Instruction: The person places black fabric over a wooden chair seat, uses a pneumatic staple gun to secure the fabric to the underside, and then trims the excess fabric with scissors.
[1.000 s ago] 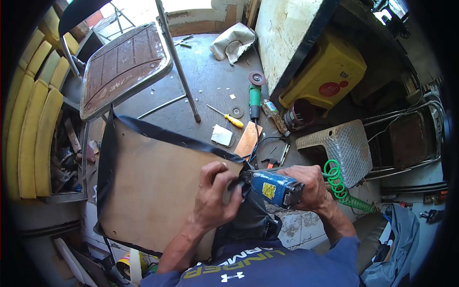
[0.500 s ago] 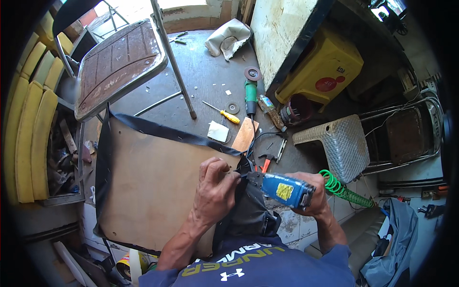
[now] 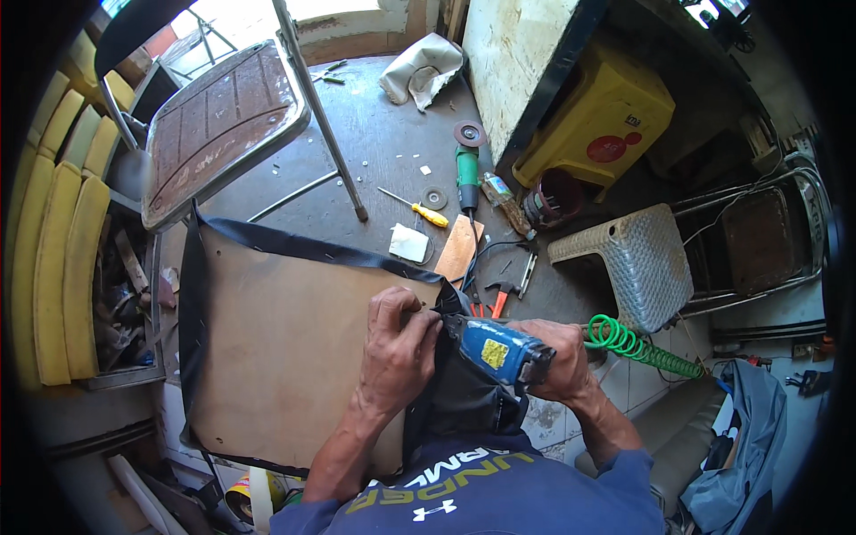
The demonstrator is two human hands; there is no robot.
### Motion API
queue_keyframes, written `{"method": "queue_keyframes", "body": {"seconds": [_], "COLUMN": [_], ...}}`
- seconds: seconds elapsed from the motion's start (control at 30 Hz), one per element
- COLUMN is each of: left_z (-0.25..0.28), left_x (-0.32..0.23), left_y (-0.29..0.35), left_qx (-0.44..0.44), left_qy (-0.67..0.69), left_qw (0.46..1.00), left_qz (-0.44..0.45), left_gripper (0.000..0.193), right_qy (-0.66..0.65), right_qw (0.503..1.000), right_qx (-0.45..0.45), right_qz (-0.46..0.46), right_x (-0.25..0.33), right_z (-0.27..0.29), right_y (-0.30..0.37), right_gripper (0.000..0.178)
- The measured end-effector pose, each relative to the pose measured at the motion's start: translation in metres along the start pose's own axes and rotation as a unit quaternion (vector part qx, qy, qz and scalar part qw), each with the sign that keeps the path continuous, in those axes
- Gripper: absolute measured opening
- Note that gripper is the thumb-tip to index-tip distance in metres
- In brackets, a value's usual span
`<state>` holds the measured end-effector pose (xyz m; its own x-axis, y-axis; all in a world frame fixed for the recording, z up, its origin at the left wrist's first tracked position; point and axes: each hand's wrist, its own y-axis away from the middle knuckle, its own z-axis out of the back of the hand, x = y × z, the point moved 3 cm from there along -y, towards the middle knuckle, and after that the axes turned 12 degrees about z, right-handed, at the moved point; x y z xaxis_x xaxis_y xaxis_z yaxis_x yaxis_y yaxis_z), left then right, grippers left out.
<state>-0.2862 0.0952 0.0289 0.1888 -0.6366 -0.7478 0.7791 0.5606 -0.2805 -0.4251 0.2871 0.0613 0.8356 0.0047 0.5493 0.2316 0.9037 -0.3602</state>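
Note:
A wooden seat panel [image 3: 290, 343] lies in front of me, with black upholstery cover [image 3: 312, 250] folded over its edges and stapled along them. My left hand [image 3: 397, 348] rests over the panel's right side, its fingers pinching the folded cover near the far right corner. My right hand [image 3: 560, 361] is wrapped round a blue pneumatic staple gun [image 3: 499, 349]. The gun's nose meets the cover just right of my left fingertips; the exact contact point is hidden in the dark folds. A green coiled air hose [image 3: 624, 339] runs off to the right from the gun.
A folding chair [image 3: 223, 134] stands beyond the panel. On the floor lie an angle grinder [image 3: 467, 174], a yellow screwdriver [image 3: 428, 214], a hammer [image 3: 501, 299] and a bottle [image 3: 506, 205]. A stool [image 3: 646, 267] is at right; yellow foam pads [image 3: 53, 267] are stacked at left.
The staple gun and my right hand have shifted left, bringing the nose close against the cover by my left fingers. My left hand keeps its pinch, moved only slightly.

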Motion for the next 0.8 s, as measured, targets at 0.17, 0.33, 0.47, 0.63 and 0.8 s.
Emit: {"method": "queue_keyframes", "body": {"seconds": [0.17, 0.33, 0.47, 0.63, 0.8], "left_z": [0.012, 0.017, 0.009, 0.015, 0.017], "left_x": [0.004, -0.008, -0.004, -0.003, -0.01], "left_y": [-0.002, -0.006, -0.003, -0.007, -0.015], "left_qx": [0.072, 0.133, 0.126, 0.111, 0.061], "left_qy": [0.079, 0.016, -0.014, 0.025, 0.102], "left_qw": [0.994, 0.991, 0.991, 0.993, 0.989], "left_qz": [0.016, -0.021, -0.037, -0.023, 0.085], "left_gripper": [0.02, 0.02, 0.02, 0.018, 0.015], "right_qy": [-0.027, -0.055, -0.048, -0.026, -0.034], "right_qw": [0.997, 0.993, 0.997, 0.999, 0.998], "right_qx": [-0.054, -0.059, -0.022, 0.0, -0.038], "right_qz": [-0.047, -0.082, -0.058, -0.036, -0.046], "right_x": [0.003, 0.017, 0.029, 0.03, 0.022], "right_z": [0.007, 0.003, -0.009, -0.02, 0.002], "right_y": [0.024, 0.046, 0.044, 0.04, 0.039], "right_gripper": [0.042, 0.046, 0.044, 0.044, 0.044]}}
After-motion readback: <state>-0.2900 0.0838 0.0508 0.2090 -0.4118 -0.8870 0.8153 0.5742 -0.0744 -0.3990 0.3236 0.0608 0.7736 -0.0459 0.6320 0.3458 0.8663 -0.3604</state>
